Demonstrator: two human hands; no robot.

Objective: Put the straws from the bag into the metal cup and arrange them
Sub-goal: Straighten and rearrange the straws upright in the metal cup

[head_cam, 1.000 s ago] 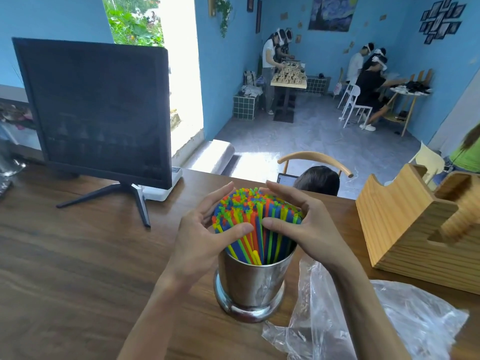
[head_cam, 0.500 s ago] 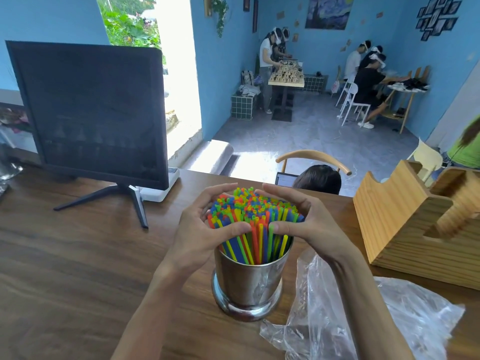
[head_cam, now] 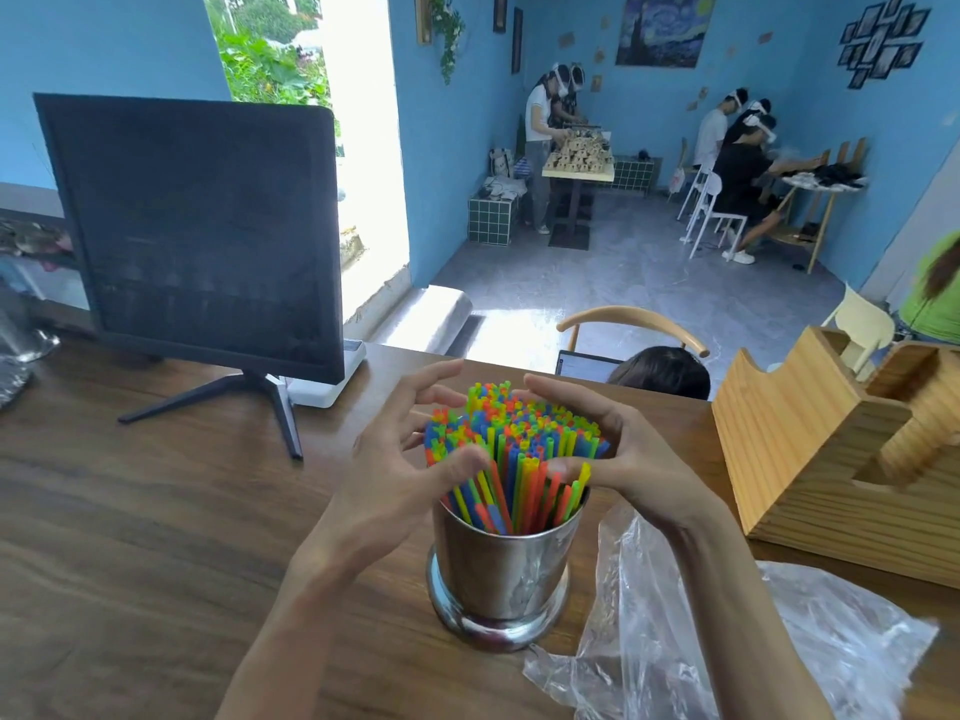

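So we've got the straws (head_cam: 511, 449) standing packed in the metal cup (head_cam: 501, 569) on the wooden table (head_cam: 130, 537), right in front of us. Our left hand (head_cam: 400, 470) cups the bundle's left side, fingers spread loose, thumb against the straws. Our right hand (head_cam: 623, 459) curls around the right side, thumb pressing in. The plastic bag (head_cam: 727, 641) lies crumpled just right of the cup.
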